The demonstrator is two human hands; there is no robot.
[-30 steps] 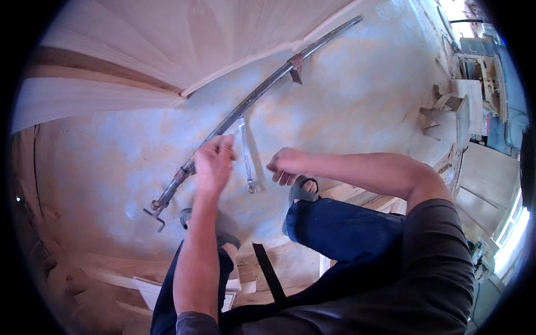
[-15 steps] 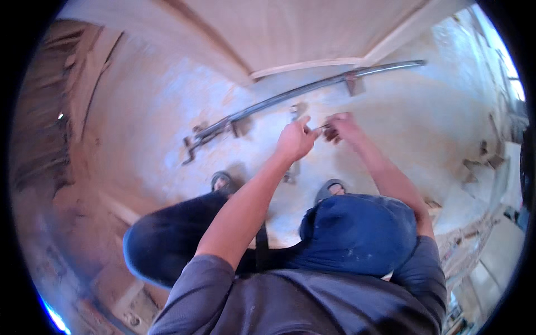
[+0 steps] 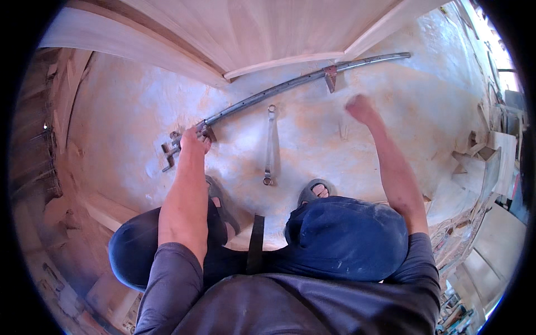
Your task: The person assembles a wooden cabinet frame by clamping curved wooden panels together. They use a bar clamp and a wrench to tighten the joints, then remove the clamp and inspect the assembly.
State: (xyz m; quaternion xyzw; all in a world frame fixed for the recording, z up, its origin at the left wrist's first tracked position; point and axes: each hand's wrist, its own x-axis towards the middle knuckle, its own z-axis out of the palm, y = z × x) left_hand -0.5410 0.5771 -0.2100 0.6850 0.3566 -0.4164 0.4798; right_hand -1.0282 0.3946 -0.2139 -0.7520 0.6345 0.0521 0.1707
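A long metal bar clamp lies slantwise on the floor, its screw end at the left. My left hand is closed round it near the screw and handle, and the palm side is hidden. One rusty jaw shows farther right on the bar. My right hand hovers over the floor to the right of that jaw, slightly blurred, its fingers curled closed. What it holds, if anything, is hidden. Between my hands a double ring spanner rests on the floor, apart from both.
A large pale wooden panel with a frame rises just beyond the clamp. My sandalled feet stand on the near side. Wood pieces sit at the right, and boards line the left. Thin slivers lie below my right hand.
My hands were together over the floor, with something thin between their fingers. Now they are apart: the left has moved left and taken hold of the clamp, the right has drawn away rightward.
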